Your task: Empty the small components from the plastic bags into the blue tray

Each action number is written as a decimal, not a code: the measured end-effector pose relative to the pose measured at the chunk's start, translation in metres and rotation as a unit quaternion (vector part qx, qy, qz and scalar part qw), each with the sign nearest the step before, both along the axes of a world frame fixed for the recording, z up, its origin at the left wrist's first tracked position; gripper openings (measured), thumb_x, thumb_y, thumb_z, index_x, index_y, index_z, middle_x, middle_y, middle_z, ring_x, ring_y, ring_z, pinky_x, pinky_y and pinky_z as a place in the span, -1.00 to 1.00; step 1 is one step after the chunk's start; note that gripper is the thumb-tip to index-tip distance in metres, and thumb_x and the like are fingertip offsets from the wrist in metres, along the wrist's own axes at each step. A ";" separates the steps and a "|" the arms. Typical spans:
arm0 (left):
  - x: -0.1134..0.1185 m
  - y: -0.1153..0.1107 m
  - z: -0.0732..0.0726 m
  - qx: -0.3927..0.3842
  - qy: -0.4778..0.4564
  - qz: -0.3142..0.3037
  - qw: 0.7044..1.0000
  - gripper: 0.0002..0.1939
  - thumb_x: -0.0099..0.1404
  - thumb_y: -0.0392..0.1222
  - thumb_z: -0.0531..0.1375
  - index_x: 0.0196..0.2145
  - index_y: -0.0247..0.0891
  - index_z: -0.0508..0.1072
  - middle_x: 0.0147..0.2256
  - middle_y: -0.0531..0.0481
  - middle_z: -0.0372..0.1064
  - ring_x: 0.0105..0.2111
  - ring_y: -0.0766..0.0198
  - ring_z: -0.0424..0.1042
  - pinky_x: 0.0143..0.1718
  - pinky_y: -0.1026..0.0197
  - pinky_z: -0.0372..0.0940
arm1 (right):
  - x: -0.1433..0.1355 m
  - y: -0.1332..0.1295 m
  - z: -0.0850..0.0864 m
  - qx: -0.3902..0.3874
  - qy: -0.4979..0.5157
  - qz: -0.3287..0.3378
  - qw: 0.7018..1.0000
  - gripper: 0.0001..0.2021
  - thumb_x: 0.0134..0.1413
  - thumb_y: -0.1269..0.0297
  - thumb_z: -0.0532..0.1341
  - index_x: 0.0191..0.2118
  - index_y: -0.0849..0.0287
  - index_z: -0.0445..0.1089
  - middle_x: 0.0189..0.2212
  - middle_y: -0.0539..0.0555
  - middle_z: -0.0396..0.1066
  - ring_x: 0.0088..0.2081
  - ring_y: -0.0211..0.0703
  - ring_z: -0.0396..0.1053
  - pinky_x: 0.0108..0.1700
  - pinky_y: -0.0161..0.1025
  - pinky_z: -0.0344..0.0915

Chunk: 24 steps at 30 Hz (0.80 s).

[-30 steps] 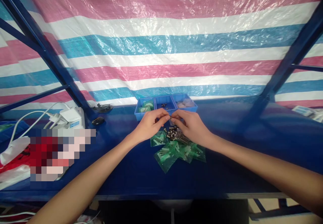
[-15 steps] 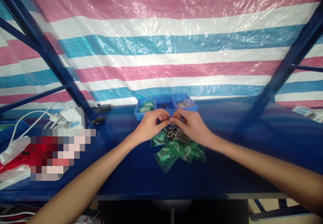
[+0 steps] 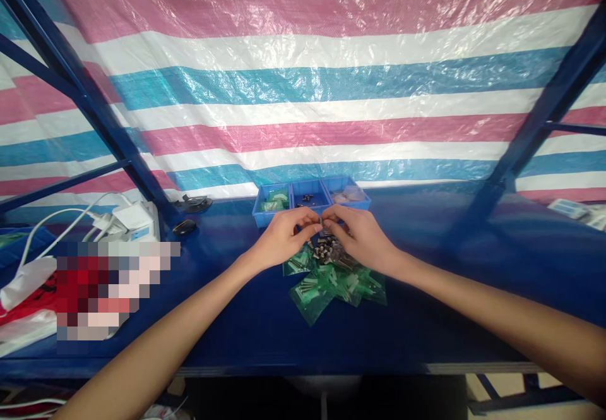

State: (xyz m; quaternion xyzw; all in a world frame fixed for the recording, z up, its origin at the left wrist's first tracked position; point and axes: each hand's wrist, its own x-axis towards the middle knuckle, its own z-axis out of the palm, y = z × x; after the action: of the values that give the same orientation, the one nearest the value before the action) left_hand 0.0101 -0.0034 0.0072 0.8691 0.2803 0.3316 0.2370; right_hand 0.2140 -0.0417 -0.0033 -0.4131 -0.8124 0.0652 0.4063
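In the head view, the left hand (image 3: 280,235) and right hand (image 3: 363,235) pinch a tiny thing (image 3: 321,222), fingers close together. It is too small to name. The blue tray (image 3: 263,220) sits at twelve o'clock, the little metal bits (image 3: 324,251) and green bags (image 3: 312,292) at six.

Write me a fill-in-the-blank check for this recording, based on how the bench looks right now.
1. Beyond the left hand and the right hand, the blue bin has ____ compartments.
2. The few small dark parts inside the bin lie in its ____ compartment.
3. The plastic bags lying nearest the front edge of the table are tinted ____.
4. The black computer mouse lies to the person's ____ of the bin.

Missing words: three; middle; green; left.
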 end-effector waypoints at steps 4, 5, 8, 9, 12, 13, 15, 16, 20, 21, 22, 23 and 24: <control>0.000 0.001 -0.001 -0.011 -0.011 -0.012 1.000 -0.85 0.44 -0.14 0.16 -0.23 -0.25 0.46 -0.42 0.06 0.42 -0.45 0.31 0.46 -0.42 0.28 0.30 | 0.001 0.000 -0.001 0.010 -0.003 -0.006 1.000 -0.86 0.36 0.35 0.10 -0.10 0.16 0.39 -0.29 0.09 0.52 -0.38 -0.16 0.41 -0.35 -0.26 0.21; 0.000 0.001 -0.001 -0.015 -0.013 -0.013 1.000 -0.85 0.44 -0.14 0.16 -0.23 -0.25 0.46 -0.42 0.06 0.43 -0.45 0.31 0.46 -0.42 0.28 0.30 | 0.001 -0.001 0.000 0.017 -0.008 -0.003 1.000 -0.85 0.36 0.36 0.10 -0.07 0.17 0.39 -0.25 0.11 0.53 -0.34 -0.14 0.43 -0.32 -0.25 0.23; 0.000 0.000 -0.001 -0.019 -0.010 -0.009 1.000 -0.81 0.46 -0.14 0.13 -0.26 -0.26 0.46 -0.44 0.06 0.42 -0.47 0.32 0.45 -0.43 0.29 0.28 | 0.001 -0.001 0.000 0.042 -0.032 0.011 0.999 -0.84 0.37 0.38 0.08 -0.06 0.17 0.40 -0.17 0.15 0.53 -0.22 -0.08 0.46 -0.23 -0.21 0.27; 0.000 0.000 0.000 -0.018 -0.006 -0.006 1.000 -0.79 0.46 -0.14 0.12 -0.28 -0.27 0.46 -0.45 0.06 0.42 -0.47 0.32 0.44 -0.44 0.29 0.27 | 0.001 -0.002 0.000 0.045 -0.039 0.013 0.998 -0.84 0.37 0.37 0.08 -0.08 0.16 0.40 -0.17 0.15 0.53 -0.20 -0.08 0.46 -0.21 -0.20 0.27; -0.001 -0.001 0.002 -0.014 0.003 -0.002 1.000 -0.74 0.48 -0.13 0.09 -0.33 -0.27 0.46 -0.47 0.06 0.42 -0.49 0.34 0.40 -0.45 0.30 0.23 | 0.000 -0.002 0.000 0.042 -0.040 0.011 0.998 -0.86 0.38 0.33 0.10 -0.16 0.15 0.41 -0.23 0.11 0.51 -0.24 -0.11 0.44 -0.24 -0.22 0.25; -0.001 -0.002 0.002 -0.011 0.005 -0.002 1.000 -0.73 0.49 -0.12 0.08 -0.33 -0.27 0.46 -0.47 0.06 0.41 -0.49 0.35 0.40 -0.46 0.30 0.22 | -0.001 -0.003 0.001 0.036 -0.032 0.009 0.999 -0.87 0.37 0.32 0.12 -0.19 0.15 0.41 -0.27 0.09 0.50 -0.27 -0.13 0.43 -0.26 -0.23 0.24; -0.001 -0.002 0.001 0.004 0.010 0.003 1.000 -0.73 0.49 -0.10 0.08 -0.30 -0.27 0.47 -0.48 0.07 0.40 -0.49 0.35 0.38 -0.46 0.30 0.20 | -0.002 -0.003 0.001 0.011 -0.002 0.005 1.000 -0.90 0.34 0.32 0.16 -0.22 0.15 0.40 -0.32 0.06 0.49 -0.33 -0.17 0.41 -0.31 -0.25 0.23; -0.001 -0.001 0.000 0.019 0.011 0.008 1.000 -0.75 0.49 -0.10 0.10 -0.28 -0.26 0.47 -0.48 0.08 0.39 -0.48 0.35 0.38 -0.45 0.30 0.19 | -0.002 -0.002 0.001 -0.009 0.016 0.004 1.000 -0.91 0.33 0.33 0.17 -0.23 0.15 0.40 -0.34 0.04 0.48 -0.36 -0.19 0.39 -0.33 -0.26 0.22; -0.004 0.001 -0.004 0.110 0.021 0.023 0.993 -0.85 0.43 -0.12 0.19 -0.18 -0.25 0.46 -0.36 0.05 0.41 -0.40 0.33 0.38 -0.37 0.27 0.23 | -0.001 0.002 -0.001 -0.107 0.093 0.028 0.990 -0.89 0.31 0.26 0.18 -0.22 0.14 0.41 -0.38 0.03 0.48 -0.38 -0.17 0.40 -0.37 -0.26 0.24; -0.005 0.002 -0.005 0.127 0.024 0.025 0.991 -0.86 0.43 -0.14 0.19 -0.15 -0.25 0.46 -0.33 0.03 0.42 -0.38 0.32 0.39 -0.35 0.26 0.25 | -0.001 0.004 -0.002 -0.132 0.107 0.039 0.985 -0.87 0.31 0.23 0.17 -0.21 0.14 0.41 -0.39 0.03 0.48 -0.36 -0.16 0.42 -0.36 -0.25 0.25; -0.006 0.003 -0.006 0.140 0.026 0.026 0.989 -0.85 0.44 -0.15 0.19 -0.11 -0.24 0.45 -0.30 0.02 0.42 -0.36 0.32 0.39 -0.33 0.26 0.26 | 0.000 0.005 -0.002 -0.152 0.117 0.048 0.980 -0.85 0.32 0.20 0.17 -0.21 0.14 0.41 -0.38 0.04 0.48 -0.34 -0.14 0.44 -0.36 -0.24 0.26; -0.006 0.004 -0.007 0.148 0.027 0.028 0.988 -0.84 0.44 -0.16 0.18 -0.07 -0.24 0.44 -0.29 0.02 0.42 -0.35 0.32 0.39 -0.32 0.26 0.27 | 0.001 0.006 -0.002 -0.166 0.120 0.053 0.977 -0.83 0.32 0.18 0.16 -0.20 0.15 0.41 -0.38 0.05 0.49 -0.33 -0.12 0.45 -0.36 -0.24 0.27; -0.007 0.004 -0.008 0.155 0.027 0.032 0.987 -0.82 0.44 -0.17 0.18 -0.04 -0.23 0.43 -0.28 0.02 0.41 -0.34 0.31 0.40 -0.31 0.25 0.28 | 0.002 0.006 -0.001 -0.169 0.115 0.054 0.977 -0.82 0.32 0.17 0.16 -0.20 0.15 0.42 -0.38 0.05 0.49 -0.33 -0.12 0.45 -0.36 -0.23 0.27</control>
State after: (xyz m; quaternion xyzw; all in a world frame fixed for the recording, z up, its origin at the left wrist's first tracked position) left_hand 0.0032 0.0006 -0.0004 0.8945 0.2592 0.3550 0.0817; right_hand 0.2164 -0.0355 -0.0047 -0.4214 -0.7587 0.2700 0.4171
